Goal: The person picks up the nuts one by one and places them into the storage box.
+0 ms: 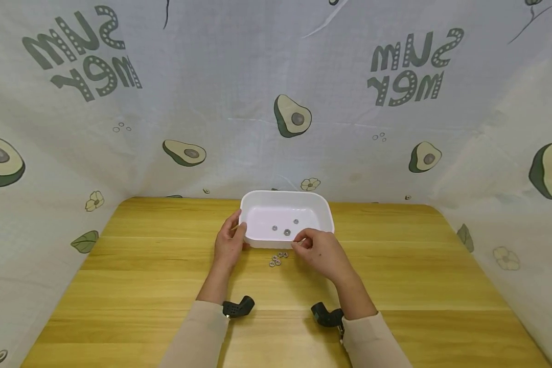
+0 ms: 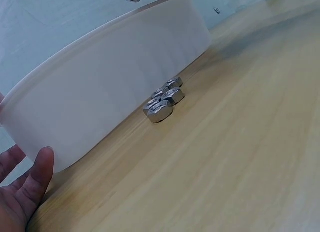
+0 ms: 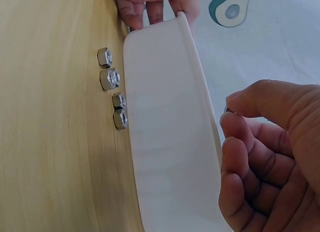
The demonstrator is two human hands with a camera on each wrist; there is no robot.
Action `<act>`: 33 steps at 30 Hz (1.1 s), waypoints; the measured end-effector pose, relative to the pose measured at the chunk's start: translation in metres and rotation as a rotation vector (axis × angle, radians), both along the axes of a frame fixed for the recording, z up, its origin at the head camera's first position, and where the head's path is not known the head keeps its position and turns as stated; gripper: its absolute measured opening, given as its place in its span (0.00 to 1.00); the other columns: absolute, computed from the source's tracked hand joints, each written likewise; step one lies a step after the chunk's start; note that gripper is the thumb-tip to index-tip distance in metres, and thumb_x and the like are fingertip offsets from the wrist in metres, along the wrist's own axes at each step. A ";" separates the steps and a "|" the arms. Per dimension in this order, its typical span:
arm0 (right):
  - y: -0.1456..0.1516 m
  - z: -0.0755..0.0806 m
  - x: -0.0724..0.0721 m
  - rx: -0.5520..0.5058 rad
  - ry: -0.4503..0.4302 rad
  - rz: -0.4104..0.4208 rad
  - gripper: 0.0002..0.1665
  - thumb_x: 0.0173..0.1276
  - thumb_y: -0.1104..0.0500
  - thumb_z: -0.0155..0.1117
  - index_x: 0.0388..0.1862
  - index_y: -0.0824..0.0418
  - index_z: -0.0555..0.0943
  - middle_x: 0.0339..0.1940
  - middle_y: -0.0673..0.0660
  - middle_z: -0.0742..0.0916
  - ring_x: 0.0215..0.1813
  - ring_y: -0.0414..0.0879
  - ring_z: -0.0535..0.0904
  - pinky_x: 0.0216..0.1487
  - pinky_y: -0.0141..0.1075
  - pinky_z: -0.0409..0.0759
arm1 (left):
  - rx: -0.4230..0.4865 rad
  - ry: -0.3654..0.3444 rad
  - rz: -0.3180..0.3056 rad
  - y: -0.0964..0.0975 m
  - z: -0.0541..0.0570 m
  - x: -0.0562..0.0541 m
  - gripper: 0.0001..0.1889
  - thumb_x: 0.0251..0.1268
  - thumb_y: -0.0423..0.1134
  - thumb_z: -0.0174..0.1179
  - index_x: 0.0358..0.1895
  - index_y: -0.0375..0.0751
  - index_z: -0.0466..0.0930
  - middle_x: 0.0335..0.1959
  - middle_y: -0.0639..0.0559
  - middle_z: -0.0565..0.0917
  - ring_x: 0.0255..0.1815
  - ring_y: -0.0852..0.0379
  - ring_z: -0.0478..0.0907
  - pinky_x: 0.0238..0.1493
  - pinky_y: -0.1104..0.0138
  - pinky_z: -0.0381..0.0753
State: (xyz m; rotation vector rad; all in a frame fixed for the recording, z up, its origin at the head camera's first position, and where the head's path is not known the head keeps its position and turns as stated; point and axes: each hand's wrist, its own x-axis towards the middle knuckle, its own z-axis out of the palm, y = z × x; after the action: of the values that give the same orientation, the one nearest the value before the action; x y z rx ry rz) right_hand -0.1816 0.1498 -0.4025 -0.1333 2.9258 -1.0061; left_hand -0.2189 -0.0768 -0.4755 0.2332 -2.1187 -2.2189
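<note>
A white rectangular container [image 1: 257, 243] stands on the table with several metal hex nuts [image 1: 287, 232] on its floor. My left hand [image 1: 229, 245] holds its left end, thumb against the near corner and fingers round the side. Above the near rim, my right hand [image 1: 321, 251] pinches a small nut [image 3: 228, 110] between thumb and index finger, mostly covered by the fingertips. Its other fingers are curled. Several more hex nuts [image 2: 161, 112] lie close together on the table in front of the container's near wall.
The wooden table [image 1: 165, 286] runs out to both sides and toward me. A pale cloth [image 1: 239, 153] printed with avocados hangs behind its far edge. Black wrist cameras [image 1: 239, 306] sit on both wrists.
</note>
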 end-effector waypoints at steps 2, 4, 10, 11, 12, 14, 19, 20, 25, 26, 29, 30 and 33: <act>0.000 0.000 -0.001 -0.005 0.000 -0.002 0.07 0.68 0.52 0.70 0.38 0.55 0.85 0.27 0.51 0.83 0.29 0.44 0.74 0.28 0.34 0.74 | -0.002 -0.002 -0.001 0.001 0.000 0.000 0.26 0.77 0.45 0.55 0.75 0.55 0.70 0.72 0.44 0.75 0.52 0.49 0.79 0.34 0.71 0.82; 0.001 -0.001 -0.002 -0.008 0.009 -0.011 0.08 0.68 0.52 0.69 0.39 0.55 0.85 0.27 0.51 0.83 0.29 0.45 0.75 0.28 0.34 0.74 | -0.001 -0.003 0.000 0.001 0.000 0.000 0.26 0.77 0.45 0.55 0.75 0.55 0.69 0.72 0.45 0.75 0.52 0.49 0.78 0.34 0.71 0.82; 0.006 0.001 -0.014 0.001 0.071 -0.029 0.10 0.69 0.51 0.67 0.42 0.55 0.86 0.28 0.52 0.83 0.29 0.46 0.75 0.30 0.35 0.73 | 0.005 0.003 0.005 0.003 0.001 -0.002 0.25 0.77 0.45 0.55 0.75 0.56 0.70 0.71 0.44 0.75 0.54 0.47 0.78 0.34 0.71 0.82; 0.007 0.002 -0.017 0.003 0.077 -0.029 0.10 0.69 0.51 0.67 0.42 0.55 0.86 0.28 0.52 0.83 0.29 0.46 0.74 0.30 0.35 0.73 | 0.006 0.005 0.006 0.004 0.001 -0.002 0.25 0.77 0.44 0.55 0.74 0.56 0.71 0.71 0.44 0.75 0.54 0.46 0.79 0.34 0.71 0.82; 0.008 0.004 -0.020 0.005 0.082 -0.027 0.10 0.69 0.51 0.67 0.42 0.55 0.86 0.28 0.52 0.83 0.29 0.46 0.74 0.30 0.35 0.73 | 0.007 0.008 0.007 0.004 0.001 -0.002 0.25 0.76 0.44 0.55 0.74 0.56 0.71 0.71 0.44 0.75 0.55 0.46 0.79 0.34 0.71 0.82; 0.010 0.007 -0.026 0.016 0.085 -0.022 0.10 0.70 0.52 0.66 0.43 0.56 0.85 0.28 0.53 0.83 0.29 0.46 0.74 0.30 0.35 0.72 | 0.003 0.011 0.009 0.004 0.001 -0.003 0.25 0.77 0.44 0.55 0.74 0.55 0.71 0.71 0.44 0.75 0.55 0.46 0.79 0.34 0.71 0.82; 0.013 0.011 -0.044 0.073 0.086 -0.002 0.11 0.70 0.51 0.67 0.42 0.57 0.85 0.31 0.54 0.85 0.31 0.46 0.76 0.31 0.34 0.73 | -0.005 0.011 0.010 0.003 0.001 -0.003 0.25 0.77 0.45 0.55 0.74 0.56 0.71 0.71 0.45 0.75 0.54 0.47 0.79 0.34 0.71 0.82; 0.013 0.011 -0.047 0.092 0.084 0.003 0.11 0.70 0.51 0.67 0.43 0.57 0.85 0.31 0.54 0.86 0.31 0.47 0.76 0.31 0.34 0.73 | -0.005 0.010 0.010 0.002 0.001 -0.003 0.25 0.77 0.45 0.55 0.74 0.56 0.70 0.71 0.45 0.75 0.54 0.47 0.78 0.34 0.71 0.82; 0.011 0.010 -0.066 0.177 0.038 0.013 0.11 0.70 0.51 0.66 0.42 0.57 0.85 0.34 0.54 0.86 0.34 0.48 0.78 0.34 0.36 0.75 | -0.010 0.006 0.011 0.001 -0.001 -0.003 0.25 0.77 0.45 0.55 0.75 0.56 0.70 0.71 0.45 0.75 0.53 0.49 0.78 0.35 0.71 0.82; 0.010 0.009 -0.069 0.193 0.026 0.014 0.11 0.70 0.51 0.66 0.42 0.57 0.85 0.34 0.54 0.86 0.35 0.49 0.78 0.35 0.36 0.76 | -0.010 0.003 0.011 0.001 -0.001 -0.003 0.25 0.77 0.45 0.55 0.75 0.56 0.70 0.71 0.45 0.75 0.53 0.49 0.78 0.35 0.71 0.82; 0.009 0.006 -0.076 0.225 -0.013 0.015 0.11 0.70 0.51 0.66 0.42 0.57 0.85 0.35 0.55 0.87 0.36 0.49 0.79 0.36 0.37 0.76 | -0.015 0.001 0.014 0.001 -0.001 -0.002 0.25 0.77 0.45 0.54 0.74 0.57 0.70 0.71 0.45 0.75 0.53 0.49 0.78 0.34 0.72 0.82; 0.009 0.005 -0.077 0.228 -0.027 0.014 0.11 0.70 0.51 0.67 0.42 0.57 0.85 0.36 0.55 0.87 0.36 0.49 0.79 0.36 0.37 0.77 | -0.017 -0.002 0.016 0.001 -0.001 -0.002 0.25 0.77 0.45 0.54 0.74 0.57 0.71 0.71 0.45 0.75 0.53 0.49 0.78 0.34 0.72 0.82; 0.008 0.002 -0.080 0.233 -0.064 0.009 0.11 0.70 0.51 0.67 0.43 0.57 0.85 0.37 0.55 0.88 0.37 0.50 0.79 0.36 0.36 0.77 | -0.021 -0.004 0.016 0.001 -0.003 -0.003 0.25 0.76 0.45 0.55 0.74 0.57 0.71 0.70 0.46 0.76 0.53 0.49 0.78 0.34 0.71 0.82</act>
State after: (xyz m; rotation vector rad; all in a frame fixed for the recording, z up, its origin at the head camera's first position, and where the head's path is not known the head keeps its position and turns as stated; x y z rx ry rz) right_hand -0.2618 0.1583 -0.4009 -0.1028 2.9520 -0.6476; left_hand -0.2214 -0.0761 -0.4780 0.2533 -2.1330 -2.1882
